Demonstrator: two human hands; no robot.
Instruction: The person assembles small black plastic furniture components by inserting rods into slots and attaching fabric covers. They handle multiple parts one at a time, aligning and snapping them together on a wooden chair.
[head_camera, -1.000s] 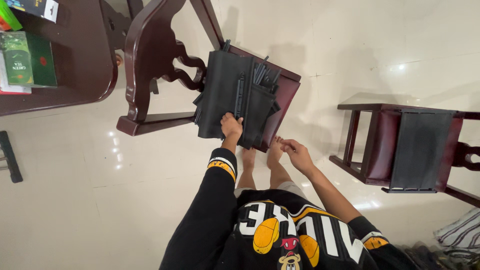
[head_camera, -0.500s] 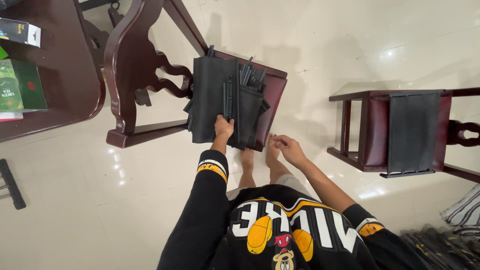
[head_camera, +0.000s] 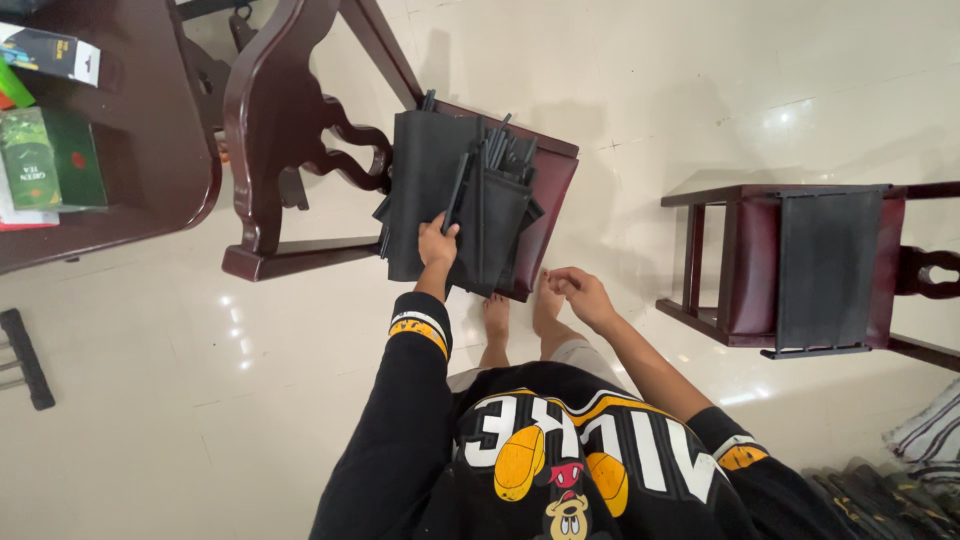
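A pile of black fabric panels with thin black rods (head_camera: 455, 195) lies on the maroon seat of a dark wooden chair (head_camera: 290, 140) in front of me. My left hand (head_camera: 437, 243) rests on the near edge of that pile, fingers gripping one black rod and the fabric. My right hand (head_camera: 578, 292) hovers lower right, off the chair, its fingers curled loosely around nothing I can see. My bare feet (head_camera: 520, 310) stand on the floor just below the chair seat.
A second dark wooden chair (head_camera: 720, 270) with a black fabric panel (head_camera: 825, 265) over its seat stands at right. A dark wooden table (head_camera: 130, 130) with green and black boxes (head_camera: 50, 155) is at upper left. Glossy cream floor tiles surround everything.
The view has shifted slightly. My left hand stays on the black pile, and my right hand remains near the chair's front corner.
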